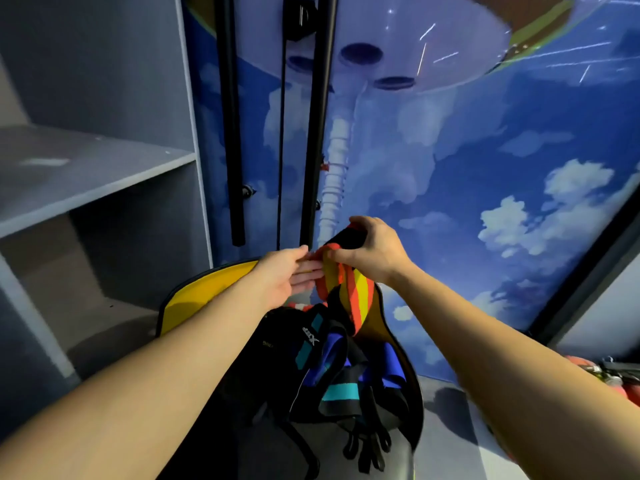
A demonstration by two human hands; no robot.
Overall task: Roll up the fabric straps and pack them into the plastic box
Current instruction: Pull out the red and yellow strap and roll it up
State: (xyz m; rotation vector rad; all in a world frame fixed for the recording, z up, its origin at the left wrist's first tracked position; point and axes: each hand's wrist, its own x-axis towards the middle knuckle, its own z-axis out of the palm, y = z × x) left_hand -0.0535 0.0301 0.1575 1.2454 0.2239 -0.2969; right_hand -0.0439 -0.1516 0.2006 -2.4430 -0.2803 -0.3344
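While right hand (372,252) grips the half-wound roll and flat-fingered left hand (289,271) steadies it above the strap pile, soft, limp striped strap (360,299) probably needs edge-pinching

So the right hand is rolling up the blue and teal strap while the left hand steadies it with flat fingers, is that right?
Not quite: the head view shows the right hand gripping the red, yellow and black strap, not a blue and teal one. The blue and teal straps lie in the pile below. The left hand does steady it with flat fingers.
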